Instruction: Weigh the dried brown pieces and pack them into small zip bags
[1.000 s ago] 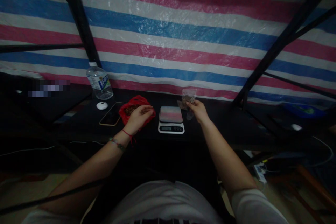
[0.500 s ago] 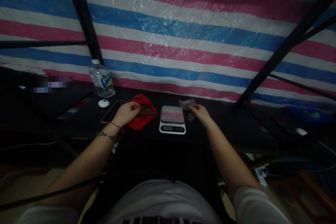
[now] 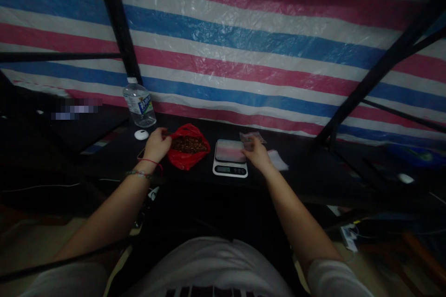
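My left hand (image 3: 158,145) is at the left edge of a red plastic bag (image 3: 184,163), its fingers closed on the bag's rim. The bag lies open, showing small brown pieces (image 3: 190,144) inside. My right hand (image 3: 257,154) is curled by the right side of a white kitchen scale (image 3: 230,170), fingertips near its platform. Whatever those fingers hold is hidden. Just behind the right hand lies a small clear plastic bag (image 3: 246,136), partly covered. White sheets or flat bags (image 3: 278,160) lie beside the right wrist.
A large clear bottle (image 3: 141,107) with a blue-green label stands at the back left, with a white rounded object (image 3: 141,135) before it. Black metal posts (image 3: 120,23) rise on both sides. A striped plastic sheet (image 3: 237,58) hangs behind the black table (image 3: 306,167).
My left hand has moved from over the brown pieces to the bag's left edge. My right hand has shifted left toward the scale, uncovering the white sheets; the small clear cup is now hidden.
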`<state>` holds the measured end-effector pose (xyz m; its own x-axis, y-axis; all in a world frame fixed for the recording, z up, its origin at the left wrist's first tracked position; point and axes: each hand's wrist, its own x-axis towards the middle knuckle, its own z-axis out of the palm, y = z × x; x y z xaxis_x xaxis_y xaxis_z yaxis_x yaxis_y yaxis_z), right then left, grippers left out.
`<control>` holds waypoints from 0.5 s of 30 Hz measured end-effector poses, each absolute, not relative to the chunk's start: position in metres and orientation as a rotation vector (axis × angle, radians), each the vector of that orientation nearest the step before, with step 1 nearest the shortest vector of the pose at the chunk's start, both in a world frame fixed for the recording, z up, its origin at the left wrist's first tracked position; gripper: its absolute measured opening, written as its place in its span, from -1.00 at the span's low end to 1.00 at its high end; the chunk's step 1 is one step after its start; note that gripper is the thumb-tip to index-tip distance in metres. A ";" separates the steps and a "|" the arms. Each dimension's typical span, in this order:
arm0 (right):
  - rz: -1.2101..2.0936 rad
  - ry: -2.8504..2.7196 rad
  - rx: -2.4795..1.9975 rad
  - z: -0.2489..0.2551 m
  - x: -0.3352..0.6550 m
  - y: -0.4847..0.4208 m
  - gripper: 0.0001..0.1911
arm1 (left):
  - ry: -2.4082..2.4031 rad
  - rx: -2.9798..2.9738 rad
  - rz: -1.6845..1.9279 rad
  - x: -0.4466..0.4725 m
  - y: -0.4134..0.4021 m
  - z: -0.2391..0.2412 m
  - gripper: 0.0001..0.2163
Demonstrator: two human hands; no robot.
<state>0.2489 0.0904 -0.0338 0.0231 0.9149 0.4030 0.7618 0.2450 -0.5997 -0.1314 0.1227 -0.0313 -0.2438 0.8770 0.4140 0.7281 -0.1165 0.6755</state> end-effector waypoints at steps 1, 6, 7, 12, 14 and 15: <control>0.292 -1.795 -1.497 -0.026 0.234 0.089 -0.40 | 1.963 1.749 1.318 -0.130 0.124 -0.036 -0.60; 0.312 -2.164 -1.206 -0.001 0.153 0.094 -0.63 | 1.791 1.566 1.379 -0.123 0.133 -0.059 -0.56; 0.290 -2.235 -1.173 0.000 0.140 0.099 -0.64 | 1.755 1.569 1.390 -0.123 0.134 -0.062 -0.57; 0.237 -2.520 -1.259 -0.008 0.107 0.123 -0.75 | 1.712 1.524 1.476 -0.120 0.134 -0.067 -0.63; 0.182 -2.588 -1.322 -0.012 0.104 0.130 -0.79 | 1.716 1.444 1.519 -0.118 0.134 -0.068 -0.64; 0.156 -2.610 -1.340 -0.013 0.102 0.133 -0.80 | 1.705 1.401 1.546 -0.117 0.135 -0.069 -0.64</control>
